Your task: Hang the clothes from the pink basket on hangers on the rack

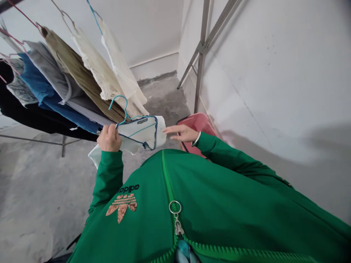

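Observation:
A white top with navy trim [131,129] is spread over a light blue wire hanger [126,106], whose hook sticks up from the neckline. My left hand [109,138] is closed around the top's left shoulder; whether the hanger's arm is also in the grip is hidden. At the other shoulder, my right hand [184,133] is open, fingers stretched out toward the fabric's edge and holding nothing. Below and behind the right hand stands a pink basket [204,122], partly covered by the hand and green sleeve.
Several garments hang on hangers at the left, among them a cream lace piece [94,62], brown trousers [68,58] and a blue garment [41,82]. A metal rack frame [201,47] stands against the white wall at the back right. The floor [55,186] is grey concrete.

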`<state>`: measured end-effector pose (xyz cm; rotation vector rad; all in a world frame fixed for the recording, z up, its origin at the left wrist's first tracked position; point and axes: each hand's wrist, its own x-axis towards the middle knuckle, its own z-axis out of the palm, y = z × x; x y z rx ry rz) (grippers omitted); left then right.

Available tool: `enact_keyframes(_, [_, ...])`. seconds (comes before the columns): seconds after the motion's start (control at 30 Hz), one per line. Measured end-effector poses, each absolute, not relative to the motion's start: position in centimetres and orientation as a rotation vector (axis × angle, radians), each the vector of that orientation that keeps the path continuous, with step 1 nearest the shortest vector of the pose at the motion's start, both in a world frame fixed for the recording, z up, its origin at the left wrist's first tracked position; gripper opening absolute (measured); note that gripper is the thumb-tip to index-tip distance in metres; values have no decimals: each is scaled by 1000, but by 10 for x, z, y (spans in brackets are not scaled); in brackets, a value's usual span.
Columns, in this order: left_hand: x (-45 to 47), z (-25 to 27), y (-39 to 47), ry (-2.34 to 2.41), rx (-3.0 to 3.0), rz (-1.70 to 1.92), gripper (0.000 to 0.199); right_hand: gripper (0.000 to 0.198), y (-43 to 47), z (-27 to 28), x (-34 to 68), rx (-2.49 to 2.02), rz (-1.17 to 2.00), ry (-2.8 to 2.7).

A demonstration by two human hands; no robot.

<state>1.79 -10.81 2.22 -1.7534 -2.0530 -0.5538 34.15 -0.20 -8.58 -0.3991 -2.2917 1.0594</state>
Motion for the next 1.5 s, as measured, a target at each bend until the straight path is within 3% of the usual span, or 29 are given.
enact_keyframes(0.2, [10, 24, -100, -1853, -1953, -843, 21, 58, 30, -69, 335, -772, 491, -2381])
enact_keyframes(0.47, [19, 30, -99, -1658, -2170, -1062, 22, 36, 57, -78, 320, -848, 207, -2466])
enact_keyframes(0.73, [28, 5, -84, -1686, -2397, -1004, 22, 31, 51, -39, 294, -776, 198, -2639])
enact_keyframes(0.97, [-30, 2, -93, -2155, -2436, -700, 21, 42, 64, -29, 330, -931, 221, -2443])
enact_keyframes(1.27, [-13, -6, -78, -2094, -2490, -588, 35, 50, 57, -21, 332, -858, 325, -2396])
enact_keyframes(1.5, [15, -15, -54, -2033, -2196, -683, 50, 58, 61, -16, 332, -861, 433, -2353])
